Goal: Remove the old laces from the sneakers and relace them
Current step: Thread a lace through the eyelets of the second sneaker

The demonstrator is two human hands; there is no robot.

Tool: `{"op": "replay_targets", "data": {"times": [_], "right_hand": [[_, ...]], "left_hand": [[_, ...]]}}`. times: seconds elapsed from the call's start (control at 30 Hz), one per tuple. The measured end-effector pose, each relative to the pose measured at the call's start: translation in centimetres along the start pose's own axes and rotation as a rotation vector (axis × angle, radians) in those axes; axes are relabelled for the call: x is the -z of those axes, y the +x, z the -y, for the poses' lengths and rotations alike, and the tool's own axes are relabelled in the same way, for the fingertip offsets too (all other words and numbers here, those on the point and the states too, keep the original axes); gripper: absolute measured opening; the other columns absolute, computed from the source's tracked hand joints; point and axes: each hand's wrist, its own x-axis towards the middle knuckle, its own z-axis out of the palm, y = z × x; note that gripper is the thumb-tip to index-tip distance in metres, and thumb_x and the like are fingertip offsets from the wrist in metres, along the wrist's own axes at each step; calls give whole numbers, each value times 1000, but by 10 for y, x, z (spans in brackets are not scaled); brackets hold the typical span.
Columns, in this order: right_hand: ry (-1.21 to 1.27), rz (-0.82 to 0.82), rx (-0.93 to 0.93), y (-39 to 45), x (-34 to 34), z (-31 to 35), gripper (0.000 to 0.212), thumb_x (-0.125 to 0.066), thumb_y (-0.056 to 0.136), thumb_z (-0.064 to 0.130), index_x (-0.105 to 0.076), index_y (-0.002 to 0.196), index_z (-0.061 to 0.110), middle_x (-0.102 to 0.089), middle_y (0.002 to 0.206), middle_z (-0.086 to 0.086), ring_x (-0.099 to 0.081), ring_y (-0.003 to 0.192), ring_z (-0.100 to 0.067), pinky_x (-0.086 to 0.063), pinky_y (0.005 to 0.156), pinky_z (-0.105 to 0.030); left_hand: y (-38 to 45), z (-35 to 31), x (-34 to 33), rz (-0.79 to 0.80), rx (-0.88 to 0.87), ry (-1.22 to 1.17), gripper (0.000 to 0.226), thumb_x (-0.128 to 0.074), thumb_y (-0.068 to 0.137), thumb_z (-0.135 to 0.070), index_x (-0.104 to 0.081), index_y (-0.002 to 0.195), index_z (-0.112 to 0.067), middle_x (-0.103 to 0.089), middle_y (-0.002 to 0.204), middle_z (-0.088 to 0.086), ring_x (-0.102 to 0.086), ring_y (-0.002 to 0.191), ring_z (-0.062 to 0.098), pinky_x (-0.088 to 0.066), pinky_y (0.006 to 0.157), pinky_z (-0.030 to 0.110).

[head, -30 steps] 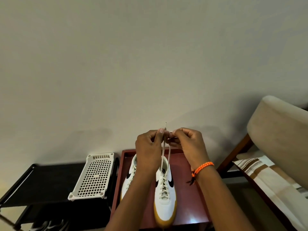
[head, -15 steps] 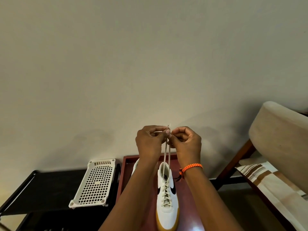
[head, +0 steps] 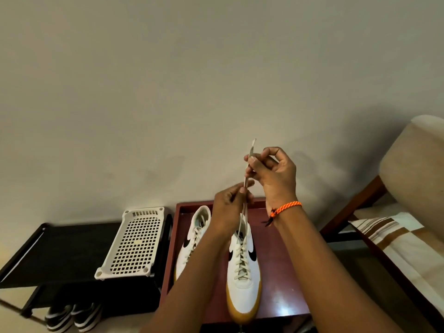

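Head view: right hand (head: 274, 174) pinching lace (head: 245, 188) near tip at 12 o'clock, left hand (head: 231, 204) pinching lower, above right sneaker (head: 243, 280) on tray (head: 288, 296).

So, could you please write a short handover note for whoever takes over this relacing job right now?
Right hand: raised, pinches the lace ends near their tips.
Left hand: lower, pinches the same lace strands.
Right sneaker: on the red-brown tray, laced up its eyelets, ends pulled straight up, untied.
Left sneaker: beside it on the tray, laced, partly hidden by the left arm.
Left to do: tie the knot; I cannot tell whether these are the new laces.
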Motion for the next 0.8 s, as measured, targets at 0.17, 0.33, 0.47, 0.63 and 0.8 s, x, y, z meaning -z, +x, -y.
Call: {"op": "replay_targets", "data": {"times": [0.17,0.33,0.47,0.63,0.8], "right_hand": [[209,-41,-52,30,10,-15,31,-67,91,-16,-51,90,10,-71,86,-24,-71,71,-23,-59,65,-34],[175,-70,-159,45,31,-66,30,-67,91,-15,-52,90,10,-73,88,-24,-68,67,-24,-61,66,-33],[52,-134,-344,41,51,-129,29,-64,93,-16,-51,92,9,-73,84,-20,-63,60,-23,-61,61,-32],[-207,-193,-523,15,70,-197,24,-66,91,-16,-56,91,6,-70,86,-23,-66,60,-23,-61,57,-31],[-1019,-12,-356,-6,78,-232,4,-70,86,20,-72,86,23,-74,80,1,-70,74,-21,-59,65,-39]], "left_hand": [[-4,87,12,42,177,16,38,-58,108,-24,-71,81,0,-80,101,6,-67,86,28,-51,84,44],[10,120,15,-60,267,-62,47,-60,106,-2,-85,78,-30,-77,78,0,-73,95,19,-56,105,47],[27,129,17,-224,285,-41,22,-70,99,0,-83,96,-18,-82,87,9,-78,82,17,-62,84,32],[42,143,21,-291,268,35,12,-83,89,-1,-82,89,-14,-82,86,3,-80,87,22,-64,91,41],[51,161,13,-286,294,153,12,-90,84,-11,-78,83,-16,-81,81,-1,-79,80,18,-66,84,43]]}}
